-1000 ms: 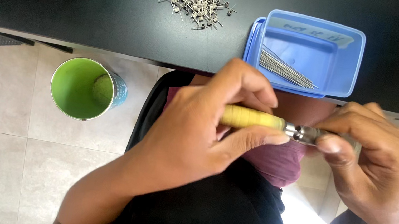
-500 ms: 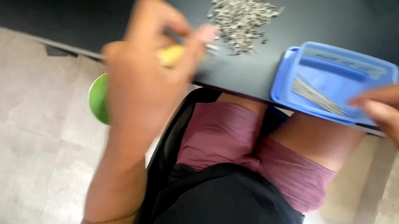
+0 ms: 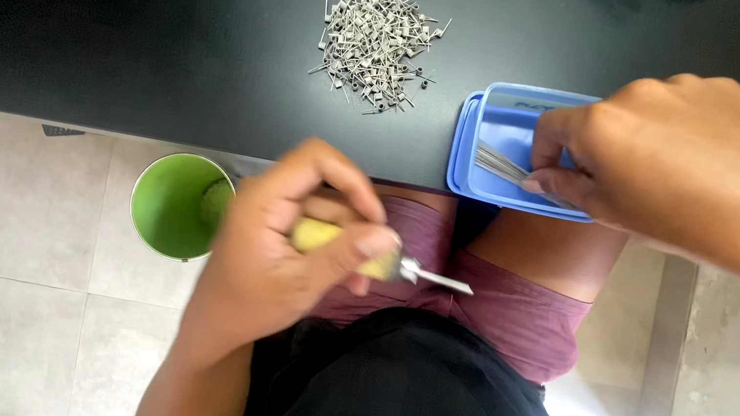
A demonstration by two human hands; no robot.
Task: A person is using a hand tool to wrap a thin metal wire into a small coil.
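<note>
While left hand (image 3: pixel 283 254) grips tool (image 3: pixel 353 250), right hand (image 3: pixel 694 160) pinching wires (image 3: pixel 501 164)

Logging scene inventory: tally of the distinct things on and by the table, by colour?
Blue: 1, shallow tray with thin wires, under the right hand
Green: 1, cup on the floor
Yellow: 1, yellow-handled tool in the left hand
Grey metal: 1 pile of small coils, pieces too many to count
Total: 4

One green cup (image 3: pixel 176 204), one blue tray (image 3: pixel 490 148)
</note>
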